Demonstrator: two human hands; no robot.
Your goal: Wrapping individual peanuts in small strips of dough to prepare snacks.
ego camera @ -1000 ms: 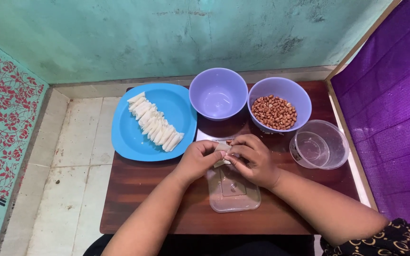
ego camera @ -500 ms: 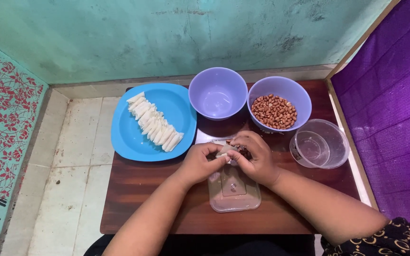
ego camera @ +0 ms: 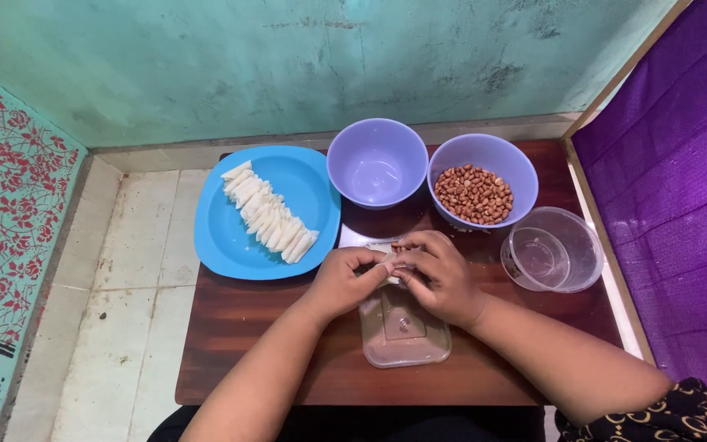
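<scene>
My left hand and my right hand meet over the middle of a dark wooden table. Between their fingertips they pinch a small pale pastry wrapper, mostly hidden by the fingers. A clear rectangular plastic lid lies on the table just below the hands. Behind them a lilac bowl holds peanuts. An empty lilac bowl stands to its left. A blue plate carries a row of folded white pastry pieces.
A clear round plastic container sits at the table's right side. A white sheet edge shows behind the hands. Tiled floor lies to the left, a turquoise wall behind, and purple cloth on the right.
The fingers of both hands have shifted slightly around the wrapper, closing more over it. Nothing else on the table has moved.
</scene>
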